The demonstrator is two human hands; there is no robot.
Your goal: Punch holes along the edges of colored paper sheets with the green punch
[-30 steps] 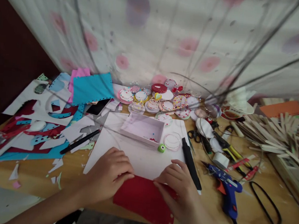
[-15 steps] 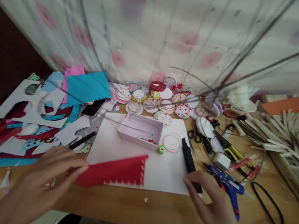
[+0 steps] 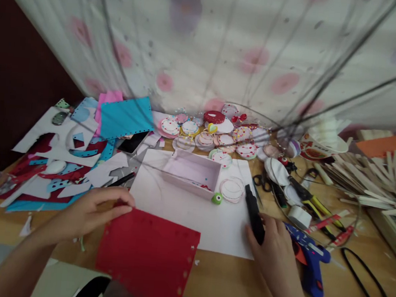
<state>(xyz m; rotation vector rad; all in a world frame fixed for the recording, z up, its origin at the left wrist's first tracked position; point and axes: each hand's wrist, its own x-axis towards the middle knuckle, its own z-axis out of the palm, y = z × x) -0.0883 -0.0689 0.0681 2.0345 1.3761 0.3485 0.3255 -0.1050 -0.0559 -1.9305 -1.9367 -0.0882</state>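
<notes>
My left hand [image 3: 94, 213] pinches the top left corner of a red sheet [image 3: 148, 256], which hangs over the table's front edge. Small holes or pale dots line the sheet's borders. My right hand [image 3: 271, 241] has its thumb and fingers around the lower end of a thick black stick-like tool [image 3: 254, 210]; its exact kind is not clear. That tool lies on white paper [image 3: 179, 215] at its right side. Also on the paper are a shallow pale pink box [image 3: 191, 175] with small red bits inside, a green round piece [image 3: 217, 198] and a wire ring [image 3: 232, 189].
Cut scraps and a blue sheet [image 3: 127, 117] crowd the left. Small decorated paper discs [image 3: 223, 157] line the back. At right are scissors [image 3: 263, 182], pliers [image 3: 317, 206], a blue glue gun [image 3: 314, 263], its black cord [image 3: 369, 276] and wooden sticks [image 3: 381, 176].
The red sheet has swung from nearly edge-on to facing me, lower down. My right hand has closed around the black tool's lower end. The view has shifted slightly.
</notes>
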